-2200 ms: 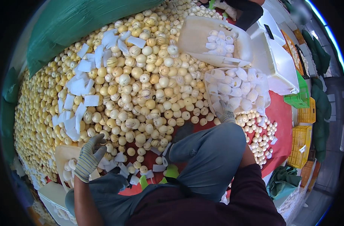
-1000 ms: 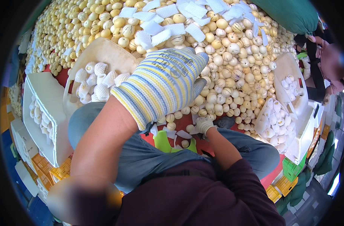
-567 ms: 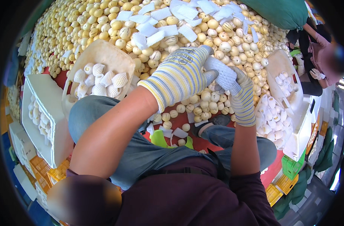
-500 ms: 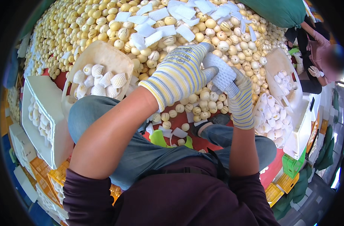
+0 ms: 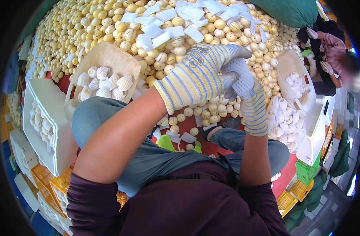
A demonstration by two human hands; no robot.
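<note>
A white foam net sleeve [image 5: 243, 82] is between my two gloved hands, above the front of a big heap of round pale yellow fruits [image 5: 161, 58], many with dark stripes, like pepino melons. My left hand [image 5: 199, 74], in a striped knit glove with grey fingertips, holds the sleeve from its left and top, fingers and thumb closing around it. From the right, my right hand [image 5: 255, 110] is against the sleeve's lower end, its fingers largely covered by the netting. Whether a fruit sits inside the sleeve I cannot tell.
Flat foam sleeves [image 5: 164, 37] lie on the heap. A cream tub [image 5: 105, 53] with netted fruits and a white foam box [image 5: 60, 129] stand at left. Another tub [image 5: 286, 65] and netted fruits [image 5: 284, 126] are at right. A co-worker [image 5: 333, 59] sits at far right.
Both hands and the sleeve have shifted slightly right. My left fingers now reach over the sleeve's top, and more of my right fingers is covered by it. The co-worker's hands have moved.
</note>
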